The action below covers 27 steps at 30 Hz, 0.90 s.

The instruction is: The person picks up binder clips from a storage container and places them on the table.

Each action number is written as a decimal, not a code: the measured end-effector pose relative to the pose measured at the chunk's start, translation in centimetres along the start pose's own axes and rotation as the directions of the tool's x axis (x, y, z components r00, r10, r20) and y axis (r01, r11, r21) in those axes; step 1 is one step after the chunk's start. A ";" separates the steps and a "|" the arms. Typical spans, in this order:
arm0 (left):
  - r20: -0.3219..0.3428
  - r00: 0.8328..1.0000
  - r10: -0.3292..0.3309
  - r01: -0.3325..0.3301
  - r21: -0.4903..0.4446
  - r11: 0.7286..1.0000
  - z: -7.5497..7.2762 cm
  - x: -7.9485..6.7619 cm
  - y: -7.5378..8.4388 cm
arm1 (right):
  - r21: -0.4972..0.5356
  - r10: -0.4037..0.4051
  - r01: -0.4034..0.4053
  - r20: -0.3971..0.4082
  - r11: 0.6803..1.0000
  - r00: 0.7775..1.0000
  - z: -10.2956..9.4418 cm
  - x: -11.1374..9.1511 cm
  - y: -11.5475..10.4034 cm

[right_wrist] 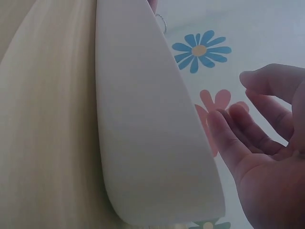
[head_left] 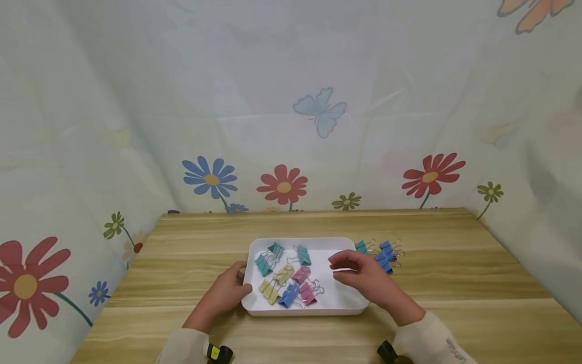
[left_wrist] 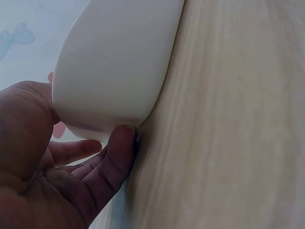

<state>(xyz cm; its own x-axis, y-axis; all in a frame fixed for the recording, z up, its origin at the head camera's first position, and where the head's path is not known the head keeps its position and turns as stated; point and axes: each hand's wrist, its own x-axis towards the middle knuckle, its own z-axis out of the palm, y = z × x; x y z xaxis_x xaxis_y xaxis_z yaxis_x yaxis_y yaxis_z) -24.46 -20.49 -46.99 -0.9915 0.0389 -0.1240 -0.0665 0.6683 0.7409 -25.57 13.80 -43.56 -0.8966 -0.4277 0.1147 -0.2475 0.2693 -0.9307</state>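
A white tray lies on the table with several binder clips in it. Teal clips are toward its back. Yellow clips, pink clips and a blue clip lie nearer the front. At the tray's left end, my left hand grips the wall, thumb at the rim and fingers against the outside, as the left wrist view shows. My right hand hovers over the tray's right end with fingers loosely bent and apart, holding nothing.
Beyond the tray's right side, a teal binder clip and blue binder clips sit on the wooden table, partly behind the right hand. A flowered curtain hangs behind the table and along both sides.
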 end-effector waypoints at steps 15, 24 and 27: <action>0.007 1.000 0.008 -0.008 -0.009 1.000 0.0 -0.4 -0.1 | -0.098 0.024 -0.016 0.090 0.995 0.996 2.5 1.2 0.1; 0.006 1.000 0.013 -0.013 -0.009 1.000 -0.1 -0.1 0.0 | -0.198 0.028 -0.013 0.076 0.980 0.997 3.0 2.0 -0.2; 0.008 1.000 0.009 -0.009 -0.009 1.000 -0.1 0.1 0.0 | -0.252 0.033 -0.015 0.070 0.968 0.997 3.2 2.2 -0.1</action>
<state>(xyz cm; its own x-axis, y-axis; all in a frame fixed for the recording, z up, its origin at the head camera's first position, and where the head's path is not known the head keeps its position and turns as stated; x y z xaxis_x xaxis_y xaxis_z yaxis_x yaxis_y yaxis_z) -24.53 -20.59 -46.93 -0.9912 0.0510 -0.1223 -0.0583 0.6612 0.7479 -26.35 10.09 -44.30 -0.8766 -0.4776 0.0593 -0.3188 0.4839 -0.8149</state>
